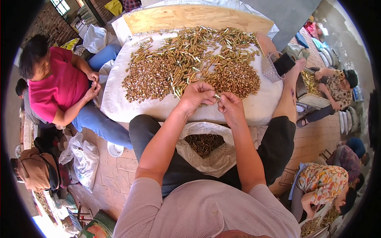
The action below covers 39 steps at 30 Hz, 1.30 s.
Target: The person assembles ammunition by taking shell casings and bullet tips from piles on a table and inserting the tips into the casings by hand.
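Observation:
My left hand [197,96] and my right hand [231,107] meet above the near edge of a table covered with white cloth [119,97]. Both are closed in a pinch on a small metal cylinder [217,96], which shows between the fingertips. Just beyond my hands lies a wide heap of slender brass-coloured cylinders [198,51]. Nearer to me are two piles of shorter coppery pieces, one at left [147,77] and one at right [238,79]. Between my legs, an open white sack [216,168] holds many darker cylinders [202,143].
A wooden board [190,18] edges the table's far side. At right stand a clear plastic basket [271,65] and a black phone-like object [284,63]. A person in a pink shirt [59,79] sits close at left. Other people work at right. A filled sack [85,162] stands on the brick floor.

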Available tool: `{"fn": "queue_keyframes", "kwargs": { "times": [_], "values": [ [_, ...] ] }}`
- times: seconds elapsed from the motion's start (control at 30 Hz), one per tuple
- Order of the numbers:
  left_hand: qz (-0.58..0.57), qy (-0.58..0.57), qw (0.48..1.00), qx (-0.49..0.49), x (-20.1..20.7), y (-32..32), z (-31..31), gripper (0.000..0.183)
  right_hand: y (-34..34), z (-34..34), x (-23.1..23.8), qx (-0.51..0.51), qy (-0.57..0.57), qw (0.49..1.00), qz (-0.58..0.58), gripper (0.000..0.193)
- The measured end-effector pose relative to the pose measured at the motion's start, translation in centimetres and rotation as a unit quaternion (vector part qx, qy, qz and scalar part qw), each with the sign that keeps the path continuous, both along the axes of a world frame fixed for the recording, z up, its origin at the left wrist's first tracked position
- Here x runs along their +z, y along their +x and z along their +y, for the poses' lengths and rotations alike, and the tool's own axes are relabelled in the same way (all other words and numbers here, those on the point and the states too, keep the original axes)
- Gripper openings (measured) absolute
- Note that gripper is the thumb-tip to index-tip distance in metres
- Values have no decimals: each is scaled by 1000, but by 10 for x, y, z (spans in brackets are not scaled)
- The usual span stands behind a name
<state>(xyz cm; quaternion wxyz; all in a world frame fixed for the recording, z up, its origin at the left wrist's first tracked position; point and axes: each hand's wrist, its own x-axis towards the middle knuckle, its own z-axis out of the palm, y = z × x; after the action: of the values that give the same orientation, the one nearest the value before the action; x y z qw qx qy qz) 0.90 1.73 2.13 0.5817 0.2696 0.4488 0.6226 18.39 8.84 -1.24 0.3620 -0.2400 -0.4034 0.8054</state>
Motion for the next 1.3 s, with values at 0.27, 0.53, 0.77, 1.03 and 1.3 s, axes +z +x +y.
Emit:
{"fn": "queue_keyframes", "kwargs": {
  "times": [0.27, 0.53, 0.77, 1.03, 1.3],
  "values": [
    [-83, 38, 995, 29, -12, 17, 1, 11, -4, -7, -5, -48, -15, 998, 36, 12],
    [-111, 51, 992, 26, -7, 28, 1, 10, 1, -6, 5, -39, -17, 998, 46, 11],
    [111, -13, 993, 25, 7, -3, -3, 17, 18, 3, 11, -8, 43, 999, -25, 7],
    [599, -60, 797, 44, -2, -52, -24, 17, 30, 4, 16, 313, 229, 879, -278, 10],
    [756, -149, 637, -11, -26, -25, -21, 16, 17, 14, -10, 30, 453, 819, -352, 11]
  ]
}}
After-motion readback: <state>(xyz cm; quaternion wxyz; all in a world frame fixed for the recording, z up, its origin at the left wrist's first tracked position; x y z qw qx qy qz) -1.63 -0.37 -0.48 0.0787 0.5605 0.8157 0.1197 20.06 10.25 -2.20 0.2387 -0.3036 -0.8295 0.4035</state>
